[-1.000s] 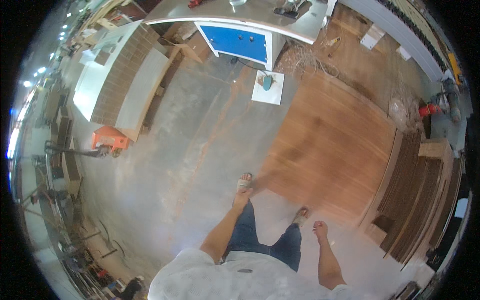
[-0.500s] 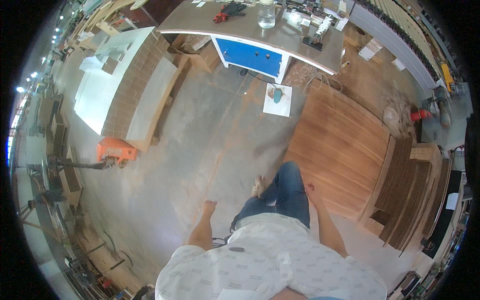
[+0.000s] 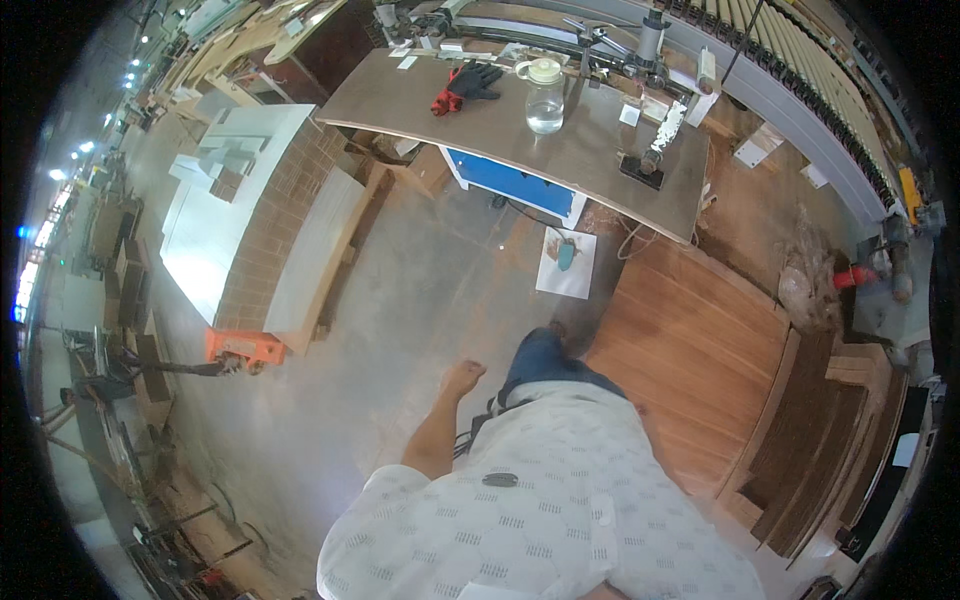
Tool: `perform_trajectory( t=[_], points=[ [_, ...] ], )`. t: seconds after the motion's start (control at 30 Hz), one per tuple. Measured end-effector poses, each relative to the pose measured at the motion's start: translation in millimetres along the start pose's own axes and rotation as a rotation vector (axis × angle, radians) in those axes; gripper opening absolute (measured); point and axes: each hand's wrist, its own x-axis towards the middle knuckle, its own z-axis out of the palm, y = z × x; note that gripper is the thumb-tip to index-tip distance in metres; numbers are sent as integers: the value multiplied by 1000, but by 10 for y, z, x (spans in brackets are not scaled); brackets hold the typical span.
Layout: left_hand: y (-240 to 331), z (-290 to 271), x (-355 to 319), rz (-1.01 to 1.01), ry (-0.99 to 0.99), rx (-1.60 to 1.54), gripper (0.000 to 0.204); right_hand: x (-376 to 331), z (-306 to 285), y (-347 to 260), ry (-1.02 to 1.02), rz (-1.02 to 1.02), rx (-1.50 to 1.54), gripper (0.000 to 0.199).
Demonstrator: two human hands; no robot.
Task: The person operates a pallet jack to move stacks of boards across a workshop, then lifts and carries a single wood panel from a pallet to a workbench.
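Loosely curled left hand above smooth concrete floor.

We look down on our left hand, empty, fingers loosely curled, hanging over the bare concrete floor. Our right hand is hidden behind our white patterned shirt. Ahead stands a desk carrying red-and-black gloves and a clear jar with a pale lid, well apart from us. A white sheet lies on the floor before the desk, a small teal thing on it. Stacked brown boards lie to our right. An orange pallet jack sits to our left, under a brick-patterned panel.
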Motion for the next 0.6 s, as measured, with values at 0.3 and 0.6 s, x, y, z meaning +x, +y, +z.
perform_trajectory(
  t=[0.3,0.6],
  points=[
    [920,-511,844,-60,25,-169,46,898,-11,-199,73,-21,-171,14],
    [835,-526,951,-121,-117,-124,33,1349,238,-514,43,62,-253,14]
  ],
)
